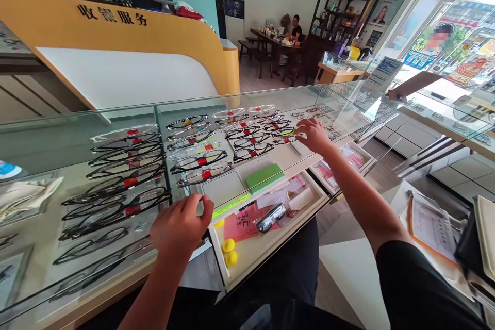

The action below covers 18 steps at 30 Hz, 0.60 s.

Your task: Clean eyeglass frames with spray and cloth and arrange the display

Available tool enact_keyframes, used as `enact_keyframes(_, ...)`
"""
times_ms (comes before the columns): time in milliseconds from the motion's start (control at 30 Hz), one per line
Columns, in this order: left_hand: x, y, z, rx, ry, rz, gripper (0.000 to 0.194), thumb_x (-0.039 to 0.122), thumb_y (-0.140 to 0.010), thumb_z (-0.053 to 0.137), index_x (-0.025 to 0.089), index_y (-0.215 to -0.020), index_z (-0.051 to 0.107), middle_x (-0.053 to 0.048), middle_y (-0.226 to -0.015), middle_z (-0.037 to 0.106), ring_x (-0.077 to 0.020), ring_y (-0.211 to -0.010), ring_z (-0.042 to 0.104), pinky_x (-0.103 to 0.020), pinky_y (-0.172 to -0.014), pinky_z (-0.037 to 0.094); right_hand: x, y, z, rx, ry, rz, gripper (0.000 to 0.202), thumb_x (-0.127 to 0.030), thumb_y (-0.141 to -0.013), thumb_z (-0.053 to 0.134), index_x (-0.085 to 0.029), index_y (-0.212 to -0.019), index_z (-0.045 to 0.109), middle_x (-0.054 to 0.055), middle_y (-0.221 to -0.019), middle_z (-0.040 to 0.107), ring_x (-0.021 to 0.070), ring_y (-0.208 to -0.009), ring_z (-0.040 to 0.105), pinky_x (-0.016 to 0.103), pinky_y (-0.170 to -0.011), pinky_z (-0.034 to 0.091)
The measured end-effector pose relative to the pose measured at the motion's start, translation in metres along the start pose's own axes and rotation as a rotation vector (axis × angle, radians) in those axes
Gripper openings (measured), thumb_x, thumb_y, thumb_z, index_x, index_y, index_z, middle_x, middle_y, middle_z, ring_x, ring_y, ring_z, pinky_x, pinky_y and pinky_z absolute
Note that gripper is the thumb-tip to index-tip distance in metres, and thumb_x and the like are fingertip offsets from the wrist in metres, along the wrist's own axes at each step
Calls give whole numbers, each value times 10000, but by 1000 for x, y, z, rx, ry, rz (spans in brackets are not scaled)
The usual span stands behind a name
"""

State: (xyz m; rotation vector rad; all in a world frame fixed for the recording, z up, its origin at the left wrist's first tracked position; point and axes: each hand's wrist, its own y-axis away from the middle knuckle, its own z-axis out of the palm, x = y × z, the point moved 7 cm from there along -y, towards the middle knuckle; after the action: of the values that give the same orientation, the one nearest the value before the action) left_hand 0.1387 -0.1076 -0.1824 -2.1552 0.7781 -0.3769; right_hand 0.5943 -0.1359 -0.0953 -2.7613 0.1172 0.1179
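The closest risk lies at the right hand [313,136]: the eyeglasses [286,140] with a red tag at its fingertips sit tight against their neighbours, so a careless sideways pull could hook one frame on the next and drag the row askew. A thin temple pinched off-centre could also twist or slip, and a pair dropped while being drawn back towards the body might land in the open drawer [235,276], which juts out below and between the two hands, or knock the sunglasses [270,217] lying in it. Just beside the left hand [181,221], the column of black frames [133,210] could be nudged by the knuckles if that arm shifts outward. As for the grip, the right hand is partly closed, its thumb and forefinger drawn near each other at the end of the tagged pair; whether they pinch it or only touch it, I cannot tell. The left hand is loosely curled by the edge of the glass counter [42,296], thumb bent towards the forefinger, with nothing seen in it, though its palm is hidden. Between the hands, nearer the body than the right fingertips, lies a green box [265,178].
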Motion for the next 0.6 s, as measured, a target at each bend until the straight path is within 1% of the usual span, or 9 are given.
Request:
enact_keyframes(33, 0, 0, -1, 7, -7, -1, 214, 299, -1023, 693, 233, -822, 724, -37, -665, 722, -207, -627, 642, -339, -605, 306, 5, -16, 14, -81, 11, -37, 203, -272, -1044, 749, -231, -1149, 918, 150, -1520, 771, 427, -1447, 586, 645, -1204, 464)
enact_keyframes(100, 0, 1, -1, 14, -15, 1, 196, 292, -1022, 699, 231, -840, 739, -36, -658, 716, -209, -632, 657, -342, -607, 306, 14, -37, 35, -175, 6, -107, 184, -264, -1003, 808, -235, -1142, 926, 131, -1573, 764, 426, -1490, 578, 654, -1240, 453)
enact_keyframes(200, 2, 3, -3, 24, -27, 16, 161, 281, -1021, 705, 229, -879, 759, -32, -653, 718, -215, -641, 681, -343, -610, 324, 20, -53, 53, -244, -20, -190, 159, -262, -963, 853, -257, -1100, 934, 95, -1510, 815, 391, -1476, 621, 606, -1251, 474)
enact_keyframes(300, 1, 6, -2, 12, -45, 11, 150, 278, -1020, 704, 230, -888, 758, -34, -668, 735, -221, -646, 688, -344, -619, 337, 19, -60, 61, -291, -40, -239, 174, -254, -966, 826, -264, -1102, 935, 87, -1431, 853, 365, -1436, 666, 550, -1236, 498)
enact_keyframes(367, -1, 7, 0, -10, -51, -6, 145, 285, -1024, 699, 230, -902, 758, -42, -688, 751, -225, -648, 684, -346, -624, 334, 18, -61, 64, -314, -49, -254, 176, -258, -969, 806, -262, -1088, 937, 87, -1415, 856, 360, -1427, 675, 523, -1227, 502)
enact_keyframes(467, -1, 9, 1, -24, -48, 2, 133, 289, -1033, 700, 219, -937, 759, -57, -717, 766, -229, -644, 670, -350, -628, 327, 15, -62, 66, -353, -58, -266, 170, -302, -975, 798, -251, -1057, 939, 97, -1418, 845, 361, -1402, 682, 489, -1192, 512)
enact_keyframes(600, 1, 9, 1, -19, -61, 15, 153, 296, -1048, 688, 217, -934, 753, -58, -720, 758, -231, -637, 662, -351, -633, 329, 13, -63, 68, -399, -64, -272, 179, -354, -982, 813, -238, -1043, 935, 108, -1326, 852, 330, -1284, 712, 448, -1125, 522)
